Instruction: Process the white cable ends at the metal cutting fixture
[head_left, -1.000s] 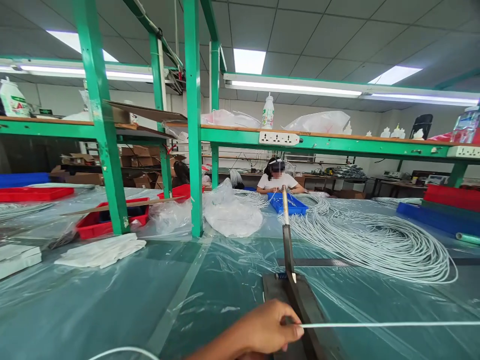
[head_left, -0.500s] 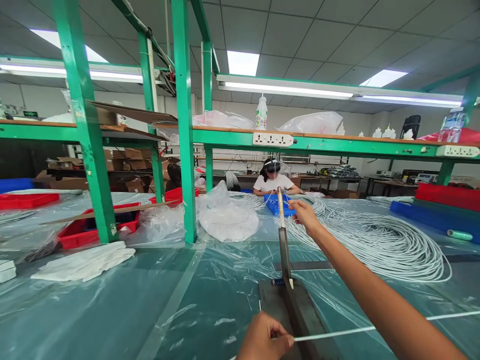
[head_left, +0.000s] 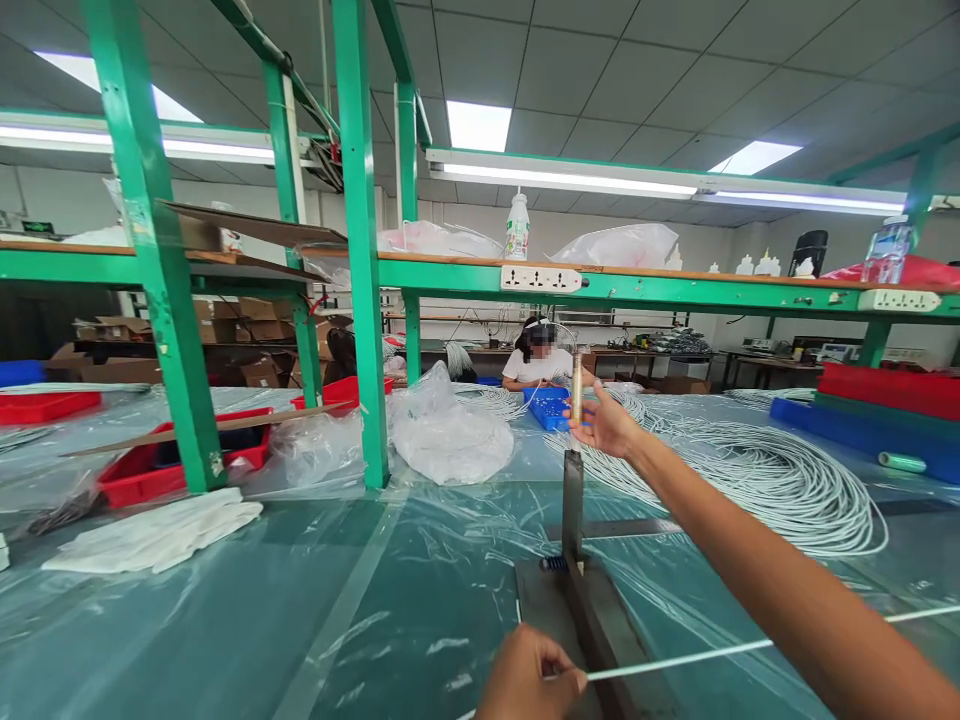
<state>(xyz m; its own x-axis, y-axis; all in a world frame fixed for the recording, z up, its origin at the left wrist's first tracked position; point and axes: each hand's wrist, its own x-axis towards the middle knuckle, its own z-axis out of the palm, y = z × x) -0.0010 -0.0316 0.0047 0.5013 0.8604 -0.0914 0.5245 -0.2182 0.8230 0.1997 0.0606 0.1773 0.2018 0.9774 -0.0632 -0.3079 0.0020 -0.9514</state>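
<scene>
At the bottom, my left hand (head_left: 531, 672) is closed in a pinch on the end of a thin white cable (head_left: 679, 662). The cable stretches right, passing behind my right forearm. My right hand (head_left: 611, 425) is at the pale, worn handle of an upright metal lever (head_left: 572, 505), its fingers curled behind the handle with tips showing on the left side. The lever rises from a dark metal base plate (head_left: 536, 585), with a dark spring (head_left: 553, 564) at its foot. My left hand covers part of the base.
A large coil of white cable (head_left: 780, 480) lies at right. Behind the lever is a blue tray (head_left: 546, 410), with a co-worker (head_left: 536, 365) seated beyond. Clear plastic bags (head_left: 454, 440), white gloves (head_left: 154, 530) and a red tray (head_left: 124, 487) lie left. Green posts (head_left: 367, 300) support a shelf.
The lever has swung from leaning left to nearly upright. My right hand has opened from a pinch beside the handle and curled around behind it. My left hand keeps its place. The view has shifted slightly.
</scene>
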